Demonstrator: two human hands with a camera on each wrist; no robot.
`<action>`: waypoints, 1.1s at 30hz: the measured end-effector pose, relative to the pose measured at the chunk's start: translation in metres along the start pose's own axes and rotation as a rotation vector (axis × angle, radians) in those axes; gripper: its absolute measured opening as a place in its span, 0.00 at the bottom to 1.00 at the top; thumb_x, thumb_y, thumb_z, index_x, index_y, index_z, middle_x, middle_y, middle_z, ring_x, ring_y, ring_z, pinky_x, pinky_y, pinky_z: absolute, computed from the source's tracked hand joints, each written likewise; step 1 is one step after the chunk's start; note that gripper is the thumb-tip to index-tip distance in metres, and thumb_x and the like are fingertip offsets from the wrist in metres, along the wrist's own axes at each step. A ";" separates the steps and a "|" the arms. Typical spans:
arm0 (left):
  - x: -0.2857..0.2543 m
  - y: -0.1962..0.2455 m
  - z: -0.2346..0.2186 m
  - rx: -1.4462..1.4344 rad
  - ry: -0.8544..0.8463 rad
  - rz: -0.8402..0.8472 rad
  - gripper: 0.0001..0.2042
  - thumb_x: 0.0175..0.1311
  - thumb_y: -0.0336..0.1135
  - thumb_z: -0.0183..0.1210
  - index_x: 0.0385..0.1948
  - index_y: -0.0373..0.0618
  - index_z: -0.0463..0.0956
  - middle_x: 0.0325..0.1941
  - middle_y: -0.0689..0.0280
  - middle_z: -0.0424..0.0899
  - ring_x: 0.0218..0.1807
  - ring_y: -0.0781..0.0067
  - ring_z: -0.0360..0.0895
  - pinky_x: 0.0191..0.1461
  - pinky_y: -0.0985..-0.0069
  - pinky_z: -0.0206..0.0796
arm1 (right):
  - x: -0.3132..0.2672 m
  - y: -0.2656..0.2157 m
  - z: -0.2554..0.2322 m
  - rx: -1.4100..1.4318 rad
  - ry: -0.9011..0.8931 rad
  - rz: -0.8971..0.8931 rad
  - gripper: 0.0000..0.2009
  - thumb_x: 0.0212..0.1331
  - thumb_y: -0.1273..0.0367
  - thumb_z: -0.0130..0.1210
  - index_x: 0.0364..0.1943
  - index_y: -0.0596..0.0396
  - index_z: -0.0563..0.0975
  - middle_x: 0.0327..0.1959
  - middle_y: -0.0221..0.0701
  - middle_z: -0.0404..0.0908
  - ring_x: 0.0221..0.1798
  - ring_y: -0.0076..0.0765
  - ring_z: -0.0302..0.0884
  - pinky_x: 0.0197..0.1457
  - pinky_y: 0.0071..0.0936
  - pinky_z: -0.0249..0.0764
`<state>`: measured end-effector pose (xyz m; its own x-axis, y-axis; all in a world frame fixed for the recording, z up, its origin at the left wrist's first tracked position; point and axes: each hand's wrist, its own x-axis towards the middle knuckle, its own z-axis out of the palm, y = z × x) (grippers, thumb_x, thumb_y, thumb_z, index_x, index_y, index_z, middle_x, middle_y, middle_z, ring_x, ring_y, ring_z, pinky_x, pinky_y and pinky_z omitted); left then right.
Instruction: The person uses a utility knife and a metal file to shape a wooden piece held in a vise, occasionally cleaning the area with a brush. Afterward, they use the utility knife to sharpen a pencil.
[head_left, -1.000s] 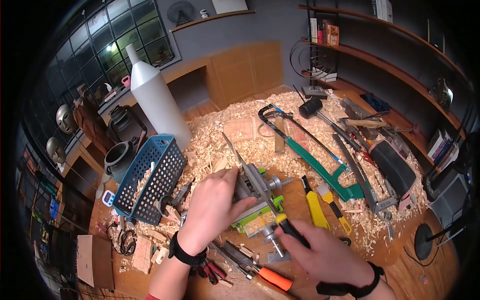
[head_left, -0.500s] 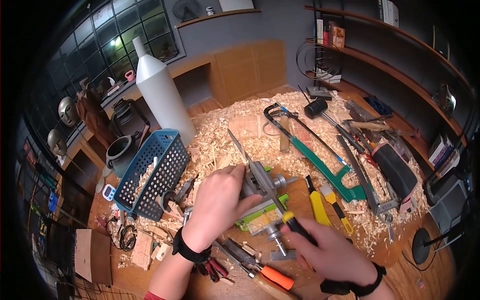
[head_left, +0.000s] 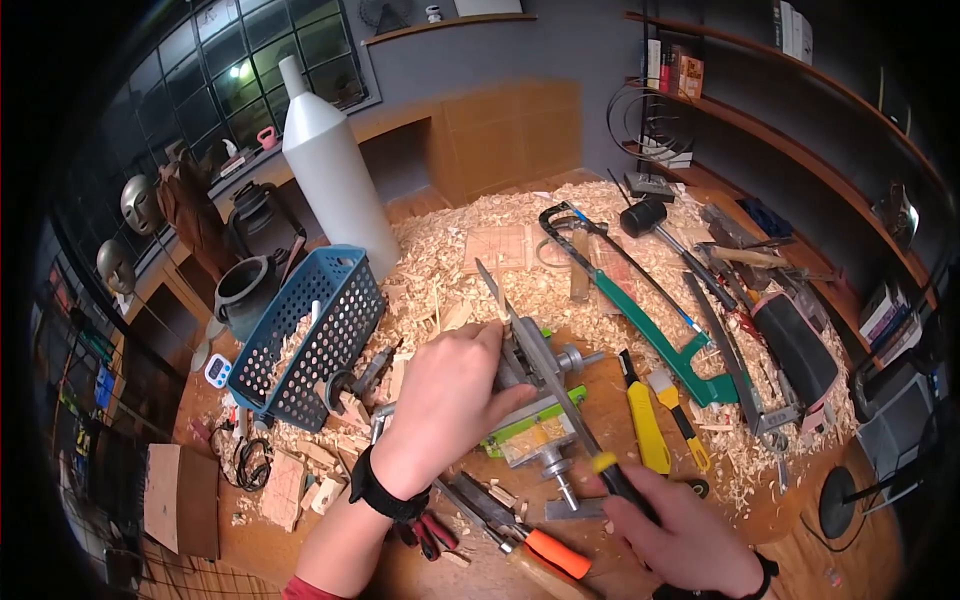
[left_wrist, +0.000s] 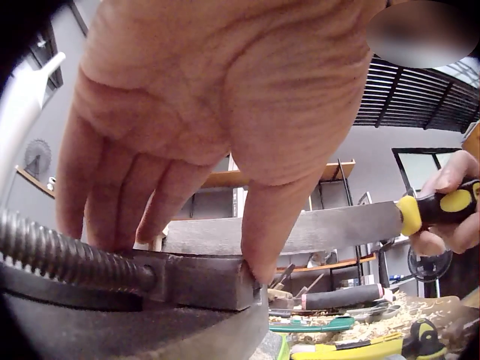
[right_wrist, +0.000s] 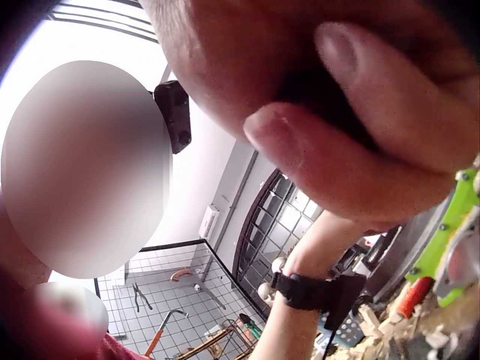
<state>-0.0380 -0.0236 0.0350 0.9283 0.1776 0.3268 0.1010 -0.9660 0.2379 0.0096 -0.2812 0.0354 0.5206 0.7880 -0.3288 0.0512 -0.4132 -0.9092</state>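
File (head_left: 535, 345) in R hand (head_left: 690, 535), L hand (head_left: 445, 395) on vise (left_wrist: 187, 281)

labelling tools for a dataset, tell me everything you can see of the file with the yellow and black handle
The file is a long, flat, grey metal blade with a black handle and yellow collar. It lies slanted across the top of the small vise, its tip pointing away over the wood shavings. The right hand grips the handle; the left hand rests on the vise beside the blade.
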 end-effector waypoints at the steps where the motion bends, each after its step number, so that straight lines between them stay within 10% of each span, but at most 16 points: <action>1: 0.000 0.000 0.000 -0.003 -0.003 -0.006 0.29 0.52 0.43 0.74 0.50 0.29 0.78 0.43 0.46 0.85 0.43 0.44 0.84 0.48 0.58 0.76 | 0.001 0.001 0.001 -0.002 -0.005 0.005 0.16 0.75 0.62 0.51 0.57 0.58 0.75 0.27 0.31 0.79 0.29 0.23 0.74 0.35 0.27 0.71; 17: 0.000 0.001 0.001 -0.013 -0.015 -0.031 0.28 0.50 0.42 0.75 0.49 0.30 0.79 0.41 0.46 0.85 0.43 0.43 0.83 0.48 0.58 0.75 | 0.018 -0.015 0.003 0.035 0.019 0.024 0.14 0.74 0.62 0.53 0.52 0.59 0.75 0.24 0.34 0.75 0.25 0.26 0.71 0.32 0.30 0.68; 19: -0.001 0.000 0.003 0.006 0.056 0.036 0.21 0.52 0.39 0.74 0.37 0.31 0.77 0.34 0.47 0.84 0.38 0.44 0.84 0.44 0.57 0.77 | 0.040 -0.022 0.001 0.041 0.012 0.009 0.13 0.74 0.63 0.53 0.48 0.61 0.75 0.24 0.36 0.75 0.25 0.31 0.72 0.32 0.30 0.68; 25: 0.000 0.002 -0.002 -0.011 -0.004 -0.028 0.29 0.51 0.43 0.74 0.50 0.29 0.79 0.43 0.46 0.85 0.44 0.43 0.84 0.49 0.58 0.75 | 0.001 -0.004 0.008 -0.071 0.015 -0.027 0.14 0.73 0.63 0.53 0.50 0.61 0.73 0.28 0.41 0.78 0.30 0.40 0.77 0.37 0.37 0.71; 27: -0.001 0.001 0.001 -0.005 -0.010 -0.039 0.29 0.51 0.43 0.74 0.50 0.29 0.79 0.43 0.46 0.85 0.44 0.43 0.84 0.49 0.58 0.75 | -0.003 -0.002 0.011 -0.063 0.025 0.019 0.15 0.76 0.67 0.49 0.62 0.53 0.74 0.22 0.21 0.72 0.23 0.13 0.66 0.27 0.18 0.63; 28: 0.000 0.001 0.001 0.008 -0.005 -0.041 0.29 0.51 0.43 0.74 0.50 0.29 0.79 0.43 0.46 0.85 0.44 0.44 0.84 0.49 0.58 0.75 | 0.002 -0.004 0.011 -0.018 0.044 -0.050 0.14 0.74 0.62 0.52 0.49 0.61 0.74 0.25 0.40 0.77 0.27 0.39 0.76 0.34 0.38 0.70; 33: -0.001 0.001 0.001 0.009 0.003 -0.036 0.29 0.51 0.43 0.74 0.50 0.30 0.79 0.41 0.46 0.85 0.43 0.43 0.84 0.49 0.58 0.76 | 0.042 -0.010 0.005 0.023 0.033 -0.103 0.13 0.76 0.63 0.49 0.44 0.62 0.74 0.22 0.37 0.76 0.22 0.33 0.72 0.26 0.35 0.63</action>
<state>-0.0386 -0.0252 0.0343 0.9229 0.2126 0.3210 0.1372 -0.9606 0.2417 0.0263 -0.2417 0.0292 0.5411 0.8103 -0.2252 0.0861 -0.3198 -0.9436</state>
